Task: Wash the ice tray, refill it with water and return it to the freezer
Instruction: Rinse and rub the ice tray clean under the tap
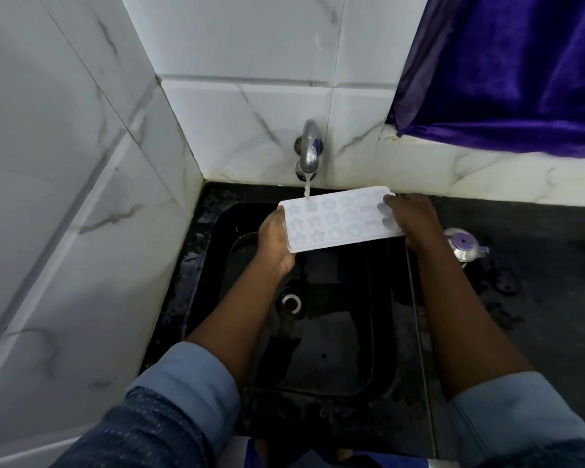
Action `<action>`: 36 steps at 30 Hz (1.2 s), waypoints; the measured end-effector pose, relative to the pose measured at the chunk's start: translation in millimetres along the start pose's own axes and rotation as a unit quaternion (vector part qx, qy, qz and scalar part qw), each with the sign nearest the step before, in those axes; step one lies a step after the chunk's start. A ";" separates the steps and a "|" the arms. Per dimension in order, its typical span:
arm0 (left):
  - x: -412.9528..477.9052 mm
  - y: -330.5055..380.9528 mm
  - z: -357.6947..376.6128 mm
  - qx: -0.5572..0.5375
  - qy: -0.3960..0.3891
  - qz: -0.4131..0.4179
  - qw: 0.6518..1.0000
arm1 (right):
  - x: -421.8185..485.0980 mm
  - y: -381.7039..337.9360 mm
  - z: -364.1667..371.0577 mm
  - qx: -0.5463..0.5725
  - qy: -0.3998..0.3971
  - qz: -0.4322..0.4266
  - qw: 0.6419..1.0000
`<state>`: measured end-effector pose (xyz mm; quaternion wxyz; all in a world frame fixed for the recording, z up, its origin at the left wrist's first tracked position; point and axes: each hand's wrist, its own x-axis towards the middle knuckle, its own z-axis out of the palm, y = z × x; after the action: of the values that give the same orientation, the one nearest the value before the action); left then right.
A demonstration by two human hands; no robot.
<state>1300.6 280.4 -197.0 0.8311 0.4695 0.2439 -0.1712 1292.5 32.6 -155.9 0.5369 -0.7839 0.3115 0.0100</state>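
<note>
A white ice tray (340,219) with star and flower shaped cells is held level over the black sink (379,332). My left hand (276,241) grips its left end from below. My right hand (411,217) holds its right end, with the fingers curled over the top edge. A thin stream of water runs from the chrome tap (309,152) on the wall and lands in a cell near the tray's far left corner.
A steel kettle with a purple lid (465,246) stands on the dark counter (537,282) to the right of the sink. The sink's drain (291,303) lies below the tray. Marble tiled walls close in at left and behind; a purple curtain (507,72) hangs at upper right.
</note>
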 end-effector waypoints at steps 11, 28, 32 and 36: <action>-3.8 51.4 -32.7 0.028 0.037 0.045 0.998 | -9.0 -23.9 46.3 0.066 -0.045 -0.003 0.997; -25.4 89.4 -99.7 -0.007 0.063 0.056 0.996 | -42.3 -43.9 106.3 0.150 -0.140 0.037 0.978; -26.6 83.7 -109.7 -0.010 0.081 0.047 0.996 | -46.8 -36.7 109.0 0.152 -0.147 0.051 0.976; -30.0 75.7 -116.9 -0.005 0.083 0.038 0.996 | -54.1 -25.0 106.7 0.142 -0.151 0.056 0.977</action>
<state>1286.2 421.0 -178.8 0.8163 0.4872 0.2943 -0.0987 1295.4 154.6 -161.2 0.6820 -0.6707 0.2684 0.1143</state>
